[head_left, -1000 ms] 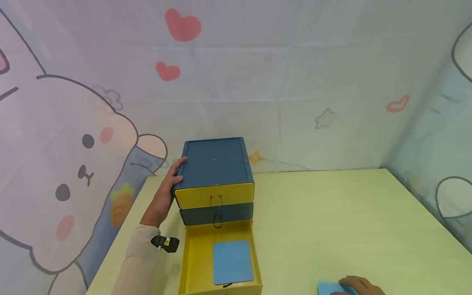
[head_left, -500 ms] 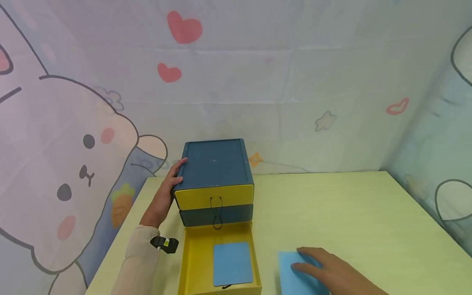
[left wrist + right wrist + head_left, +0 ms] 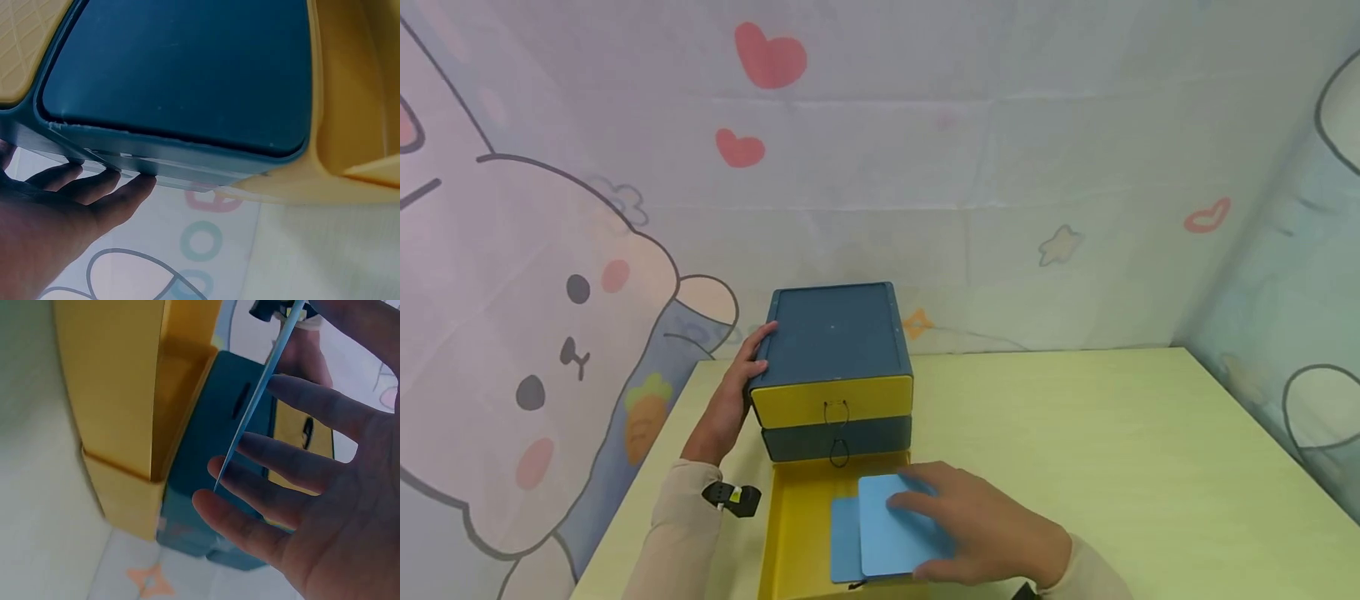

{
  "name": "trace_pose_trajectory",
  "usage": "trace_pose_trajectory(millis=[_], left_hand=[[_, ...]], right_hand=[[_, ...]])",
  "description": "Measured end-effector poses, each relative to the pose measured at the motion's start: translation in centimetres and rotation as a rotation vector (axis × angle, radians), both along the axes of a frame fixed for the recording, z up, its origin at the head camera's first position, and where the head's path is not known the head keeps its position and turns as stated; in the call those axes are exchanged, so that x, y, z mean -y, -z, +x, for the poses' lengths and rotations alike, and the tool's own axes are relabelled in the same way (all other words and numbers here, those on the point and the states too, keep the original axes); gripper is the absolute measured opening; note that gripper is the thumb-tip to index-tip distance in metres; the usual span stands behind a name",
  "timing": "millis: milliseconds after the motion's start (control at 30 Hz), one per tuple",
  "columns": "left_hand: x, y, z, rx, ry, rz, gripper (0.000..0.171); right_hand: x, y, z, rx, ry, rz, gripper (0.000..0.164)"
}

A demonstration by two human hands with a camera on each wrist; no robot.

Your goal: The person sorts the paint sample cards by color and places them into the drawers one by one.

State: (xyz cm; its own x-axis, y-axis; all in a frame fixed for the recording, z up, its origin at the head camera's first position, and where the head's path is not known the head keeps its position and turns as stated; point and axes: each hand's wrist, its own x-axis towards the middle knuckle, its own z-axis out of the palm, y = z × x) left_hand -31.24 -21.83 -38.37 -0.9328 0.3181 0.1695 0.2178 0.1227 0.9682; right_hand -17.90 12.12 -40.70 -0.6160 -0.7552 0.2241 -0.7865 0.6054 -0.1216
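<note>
My left hand (image 3: 724,412) rests against the left side of a dark blue and yellow drawer box (image 3: 838,333), its fingers extended along the side wall in the left wrist view. The bottom yellow drawer (image 3: 801,517) is pulled out. My right hand (image 3: 981,525) holds a thin light blue card (image 3: 891,521) with rounded corners by its edges, above the drawer. Seen edge-on in the right wrist view, the card (image 3: 256,397) lies against the spread fingertips. Another blue card (image 3: 845,546) lies in the drawer, partly hidden by the held one.
The drawer box stands on a pale yellow-green table (image 3: 1112,442), near its back left. Both upper drawers are shut, with dark loop pulls (image 3: 839,452) at the front. A printed cloth backdrop (image 3: 880,167) hangs behind the table and along its sides.
My right hand has come in from the lower right with the blue card, moving left and up over the open drawer. My left hand stays against the box.
</note>
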Motion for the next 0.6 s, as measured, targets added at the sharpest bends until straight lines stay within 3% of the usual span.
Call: trace_pose_trajectory(millis=[267,433,600], left_hand=[[0.0,-0.2,0.2,-0.02,0.008,0.017,0.054],[0.0,-0.3,0.2,-0.016,-0.004,0.014,0.054],[0.0,-0.2,0.3,-0.009,0.0,0.015,0.054]], right_hand=[[4.0,1.4,-2.0,0.142,-0.042,-0.018,0.059],[5.8,1.8,-2.9,0.09,-0.004,0.06,0.06],[7.1,2.8,-3.3,-0.014,0.064,0.227,0.064]])
